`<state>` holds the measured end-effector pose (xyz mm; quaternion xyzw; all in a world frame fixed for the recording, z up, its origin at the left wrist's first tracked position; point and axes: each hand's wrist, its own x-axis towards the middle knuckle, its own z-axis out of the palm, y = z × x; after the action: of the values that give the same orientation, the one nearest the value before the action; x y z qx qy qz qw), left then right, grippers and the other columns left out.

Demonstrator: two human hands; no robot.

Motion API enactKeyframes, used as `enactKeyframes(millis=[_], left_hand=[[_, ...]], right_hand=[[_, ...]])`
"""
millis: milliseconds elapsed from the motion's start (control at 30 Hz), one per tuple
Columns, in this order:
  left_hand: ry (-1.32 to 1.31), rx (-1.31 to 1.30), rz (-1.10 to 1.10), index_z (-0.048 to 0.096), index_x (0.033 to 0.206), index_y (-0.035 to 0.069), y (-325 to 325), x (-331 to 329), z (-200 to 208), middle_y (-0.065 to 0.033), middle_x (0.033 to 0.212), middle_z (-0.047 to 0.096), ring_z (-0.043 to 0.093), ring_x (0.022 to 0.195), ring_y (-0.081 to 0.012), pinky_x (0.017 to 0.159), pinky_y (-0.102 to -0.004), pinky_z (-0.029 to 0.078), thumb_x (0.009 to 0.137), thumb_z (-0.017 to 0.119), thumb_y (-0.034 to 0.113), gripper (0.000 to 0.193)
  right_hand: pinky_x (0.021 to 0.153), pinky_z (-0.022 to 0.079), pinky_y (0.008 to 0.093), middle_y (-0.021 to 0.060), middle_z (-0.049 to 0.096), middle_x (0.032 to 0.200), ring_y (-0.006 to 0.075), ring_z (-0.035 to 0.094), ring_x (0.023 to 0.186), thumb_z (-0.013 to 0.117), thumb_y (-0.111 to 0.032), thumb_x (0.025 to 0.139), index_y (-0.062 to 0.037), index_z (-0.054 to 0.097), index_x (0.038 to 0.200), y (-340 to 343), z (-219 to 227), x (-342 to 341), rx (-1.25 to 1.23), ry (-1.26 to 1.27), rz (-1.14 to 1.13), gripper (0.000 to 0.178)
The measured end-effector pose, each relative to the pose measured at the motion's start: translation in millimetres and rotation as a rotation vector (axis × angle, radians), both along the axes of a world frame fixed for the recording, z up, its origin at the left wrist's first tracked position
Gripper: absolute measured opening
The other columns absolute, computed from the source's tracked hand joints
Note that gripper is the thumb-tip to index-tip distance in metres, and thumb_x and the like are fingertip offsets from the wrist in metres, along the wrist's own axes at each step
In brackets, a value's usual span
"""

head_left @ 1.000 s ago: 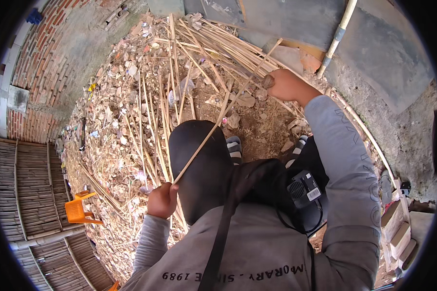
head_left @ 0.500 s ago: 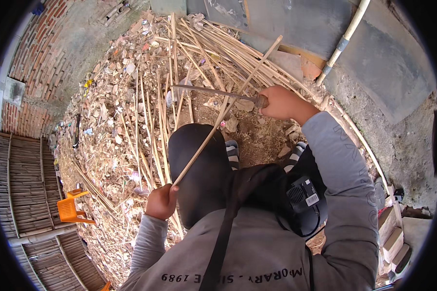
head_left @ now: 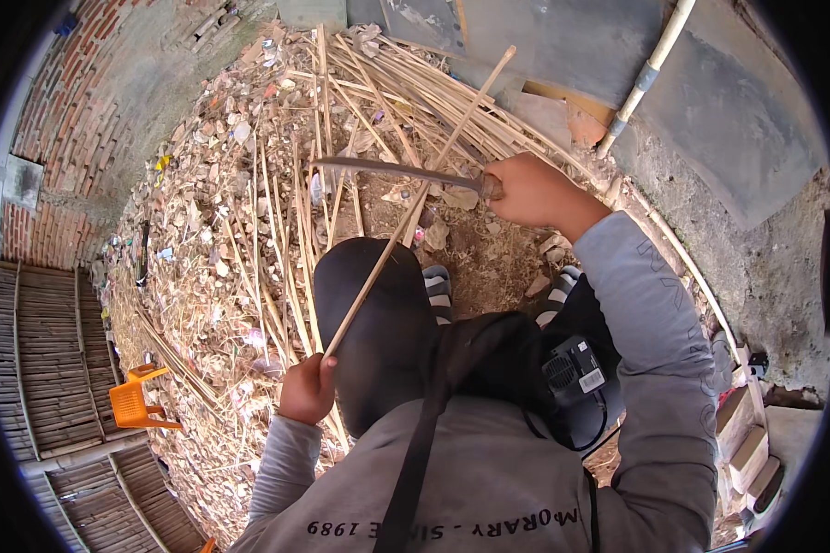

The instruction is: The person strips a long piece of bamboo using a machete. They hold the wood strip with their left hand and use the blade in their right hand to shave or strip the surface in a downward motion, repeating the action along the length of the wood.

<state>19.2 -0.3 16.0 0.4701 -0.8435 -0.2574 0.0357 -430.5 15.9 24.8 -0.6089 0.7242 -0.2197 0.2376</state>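
Note:
My left hand (head_left: 307, 389) is closed around the lower end of a long bamboo strip (head_left: 372, 280), which slants up and away to the right across my dark-clad knee. In my right hand (head_left: 528, 192) is the handle of a machete (head_left: 392, 169); its long, dull blade points left. The blade crosses the strip a little beyond its middle, and seems to lie against it. Whether the edge bites into the bamboo I cannot tell.
Many bamboo strips (head_left: 433, 81) lie piled at the far side, with others (head_left: 281, 241) scattered left of my knee over litter-strewn ground. An orange plastic chair (head_left: 135, 403) stands at the left by a bamboo-slat wall (head_left: 51, 350). A pale pole (head_left: 650, 74) leans at the right.
The machete blade has turned slightly and shows more of its flat side. The strip's far end has shifted a little left and up; both hands keep their grip.

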Motion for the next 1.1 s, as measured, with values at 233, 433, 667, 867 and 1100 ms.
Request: enactKeyframes(millis=[233,433,667,867,1100], left_hand=[[0.011,-0.064,-0.069,0.054,0.074,0.001,-12,-10,1,-0.0234,0.059,0.055,0.057,0.057,-0.0461,0.051,-0.0527,0.041,0.102,0.054,0.03,0.04],[0.005,-0.072,-0.008,0.054,0.075,0.002,-4,-1,-5,-0.0242,0.06,0.055,0.056,0.058,-0.0474,0.052,-0.0533,0.041,0.102,0.053,0.03,0.04],[-0.034,-0.126,-0.016,0.055,0.074,0.002,-10,-4,1,-0.0238,0.062,0.057,0.058,0.06,-0.0474,0.053,-0.0543,0.044,0.101,0.055,0.033,0.041],[-0.099,-0.134,-0.03,0.055,0.073,0.002,-6,1,18,-0.0243,0.061,0.057,0.059,0.057,-0.0465,0.052,-0.0541,0.044,0.1,0.058,0.03,0.039],[0.003,0.275,0.036,0.058,0.079,-0.002,-2,-7,34,-0.0153,0.058,0.052,0.051,0.054,-0.0265,0.055,-0.0414,0.04,0.105,0.05,0.036,0.047]], right_hand=[[0.069,0.052,0.046,0.0197,0.069,0.081,0.0367,0.066,0.075,0.072,-0.017,0.073,-0.002,0.068,0.086,2,-10,-40,0.107,-0.015,-0.005,0.021],[0.07,0.052,0.0461,0.0177,0.068,0.081,0.0375,0.067,0.076,0.072,-0.019,0.074,-0.005,0.07,0.089,4,11,6,-0.027,0.125,0.076,0.021],[0.075,0.054,0.0493,0.0193,0.071,0.089,0.0365,0.071,0.087,0.066,-0.021,0.079,-0.0051,0.072,0.093,0,-36,-68,0.022,0.036,-0.103,0.022],[0.081,0.053,0.0485,0.023,0.069,0.093,0.0394,0.068,0.092,0.065,-0.022,0.081,-0.0046,0.07,0.101,10,-14,-59,0.017,0.239,-0.113,0.026],[0.073,0.051,0.0504,0.0188,0.067,0.08,0.0416,0.066,0.082,0.078,-0.031,0.077,-0.0045,0.067,0.088,10,23,-7,0.009,0.18,0.218,0.031]])
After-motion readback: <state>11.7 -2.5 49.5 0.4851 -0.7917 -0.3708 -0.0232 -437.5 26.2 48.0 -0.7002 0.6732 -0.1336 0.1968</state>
